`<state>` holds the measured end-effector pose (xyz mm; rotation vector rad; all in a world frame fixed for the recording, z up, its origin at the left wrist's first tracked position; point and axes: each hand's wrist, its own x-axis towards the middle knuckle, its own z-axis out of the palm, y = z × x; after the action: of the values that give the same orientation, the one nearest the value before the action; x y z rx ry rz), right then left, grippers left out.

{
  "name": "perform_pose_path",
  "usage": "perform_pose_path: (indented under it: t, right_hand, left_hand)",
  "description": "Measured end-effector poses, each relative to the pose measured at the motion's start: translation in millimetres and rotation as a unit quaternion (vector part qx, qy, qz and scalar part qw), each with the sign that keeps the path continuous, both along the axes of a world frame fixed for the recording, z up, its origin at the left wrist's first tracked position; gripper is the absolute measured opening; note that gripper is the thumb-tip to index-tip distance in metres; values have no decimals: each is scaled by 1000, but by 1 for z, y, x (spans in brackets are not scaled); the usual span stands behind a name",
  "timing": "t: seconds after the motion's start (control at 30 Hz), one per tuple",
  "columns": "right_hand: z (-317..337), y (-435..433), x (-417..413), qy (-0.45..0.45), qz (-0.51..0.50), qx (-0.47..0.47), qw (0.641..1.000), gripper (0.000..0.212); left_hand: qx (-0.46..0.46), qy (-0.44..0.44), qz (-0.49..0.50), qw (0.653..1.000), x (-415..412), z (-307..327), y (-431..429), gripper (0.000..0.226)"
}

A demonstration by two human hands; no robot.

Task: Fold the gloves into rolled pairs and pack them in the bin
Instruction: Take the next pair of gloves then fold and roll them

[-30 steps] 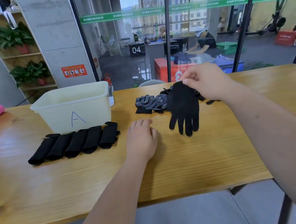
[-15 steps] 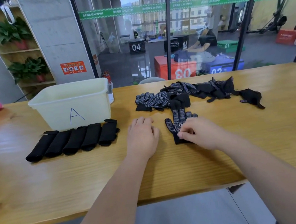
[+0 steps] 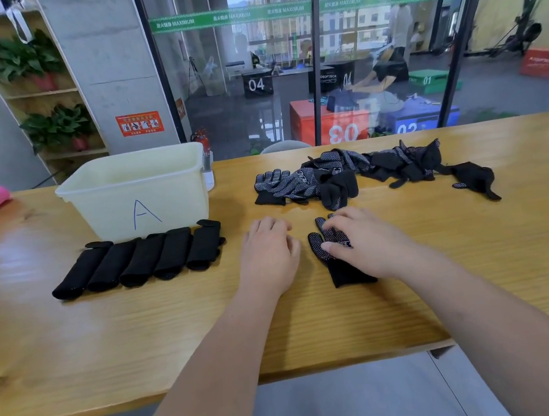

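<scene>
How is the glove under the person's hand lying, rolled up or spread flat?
Spread flat. The glove lies dotted side up on the table, its fingers and cuff stretched out, with the right hand resting on it.

Long yellow-brown wooden table: visible grain, glossy varnish. Cream rectangular plastic bin: smooth, semi-translucent. Flat black knitted cloth glove: matt, pale grip dots on palm. Five black rolled cloth pairs: matt.
</scene>
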<state>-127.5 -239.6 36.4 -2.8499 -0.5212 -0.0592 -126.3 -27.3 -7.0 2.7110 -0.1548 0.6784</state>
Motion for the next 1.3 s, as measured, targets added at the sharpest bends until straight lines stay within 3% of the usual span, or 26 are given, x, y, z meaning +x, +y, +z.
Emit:
perform_pose_path:
  t: [0.07, 0.2, 0.33, 0.73, 1.07, 1.3]
  right_hand:
    - [-10, 7, 6, 47, -3, -57, 997, 72]
    - [-14, 16, 23, 86, -20, -90, 992, 77]
    - [-10, 31, 40, 31, -18, -72, 997, 74]
    - [-43, 37, 58, -26, -46, -45, 998, 74]
    - [-47, 35, 59, -63, -47, 8, 997, 68]
    - [-47, 34, 58, -82, -52, 35, 995, 63]
  left_hand:
    - [-1, -1, 1, 1000, 0, 0, 0, 32]
    - [10, 15, 6, 1000, 1, -2, 0, 34]
    - [24, 31, 15, 999, 3, -3, -1, 37]
    - [100, 39, 23, 994, 37, -2, 5, 49]
    - [114, 181, -2, 977, 97, -3, 19, 78]
    - [158, 123, 19, 980, 83, 1, 16, 75]
